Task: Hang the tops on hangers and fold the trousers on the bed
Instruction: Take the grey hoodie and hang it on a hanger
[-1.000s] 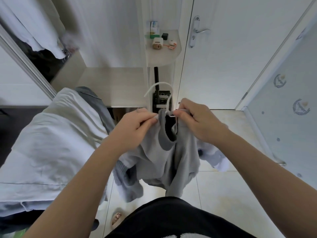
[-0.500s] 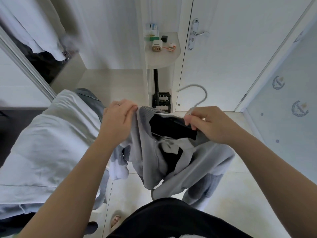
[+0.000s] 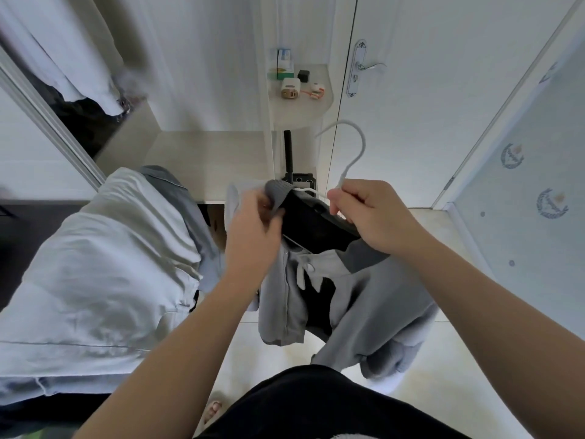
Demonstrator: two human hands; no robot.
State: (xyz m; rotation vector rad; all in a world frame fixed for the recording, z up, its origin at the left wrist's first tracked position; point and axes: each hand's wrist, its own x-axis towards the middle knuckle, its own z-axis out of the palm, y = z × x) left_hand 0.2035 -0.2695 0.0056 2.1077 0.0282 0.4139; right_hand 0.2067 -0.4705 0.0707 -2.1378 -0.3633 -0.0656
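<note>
One grey top point(image 3: 354, 296) over open floor point(image 3: 247, 359) — left hand point(image 3: 253, 226) pinching collar point(image 3: 278, 193), right hand point(image 3: 370, 213) gripping hanger point(image 3: 357, 144), bed point(image 3: 95, 264) leftward

Centre frame: top point(image 3: 357, 299) hangs between left hand point(image 3: 253, 229) and right hand point(image 3: 376, 213), with hanger point(image 3: 364, 145) hook above the right hand. Bed point(image 3: 95, 280) at left. Shelf point(image 3: 304, 112) upper centre, door point(image 3: 443, 90) right of it.

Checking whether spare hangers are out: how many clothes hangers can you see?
1: a thin white hanger, its neck pinched by the right hand, its arms inside the grey drawstring top the left hand grips. More may be hidden out of frame.
</note>
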